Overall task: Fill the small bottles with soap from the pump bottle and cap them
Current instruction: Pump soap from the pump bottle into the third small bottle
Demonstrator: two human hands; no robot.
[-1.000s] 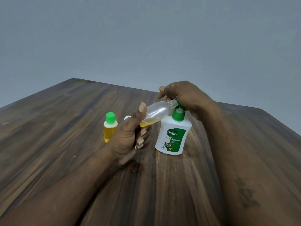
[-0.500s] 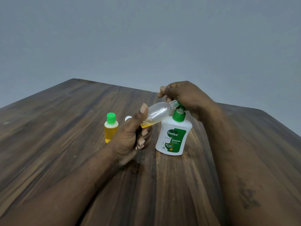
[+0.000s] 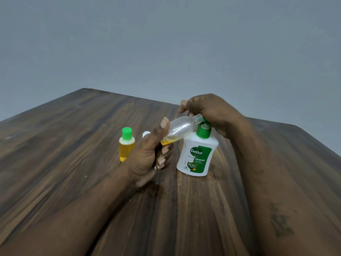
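While the right hand stays pressed on the pump, little has changed: the left hand's fingers still grip the tilted bottle at the spout, soap only pooling low, so filling continues.

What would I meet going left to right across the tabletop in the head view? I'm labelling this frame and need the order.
Capped small bottle full of yellow soap → left hand → tilted uncapped small bottle it holds → Dettol pump bottle → right hand on the pump.
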